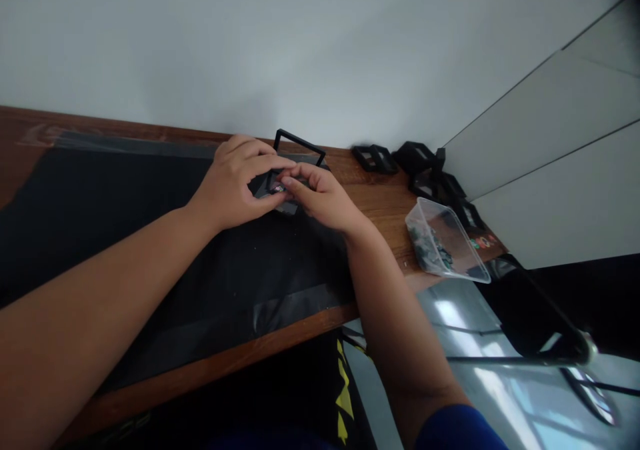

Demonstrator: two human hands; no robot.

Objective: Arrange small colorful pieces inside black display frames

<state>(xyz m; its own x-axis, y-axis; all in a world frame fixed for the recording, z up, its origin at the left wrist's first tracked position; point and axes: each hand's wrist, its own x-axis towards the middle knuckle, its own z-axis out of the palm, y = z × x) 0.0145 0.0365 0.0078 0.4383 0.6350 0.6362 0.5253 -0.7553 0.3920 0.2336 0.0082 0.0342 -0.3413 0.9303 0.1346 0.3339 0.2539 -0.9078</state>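
A black display frame point(299, 145) with a hinged shape stands open on the black mat point(240, 263), one half raised at the back and the other lying flat. In the flat half, a small shiny pinkish item point(277, 187) rests on what looks like clear film. My left hand point(239, 183) curves around the lower half, thumb along its near side and index finger across the far side. From the right, my right hand point(323, 195) meets it with thumb and index finger pinched close to the small item. My fingers hide much of the frame.
Several more black frames point(374, 159) sit along the wall to the right. A clear plastic box point(450, 240) holding small bagged items stands at the table's right end. Small coloured pieces point(484, 242) lie behind it. The wooden edge point(225, 362) runs in front.
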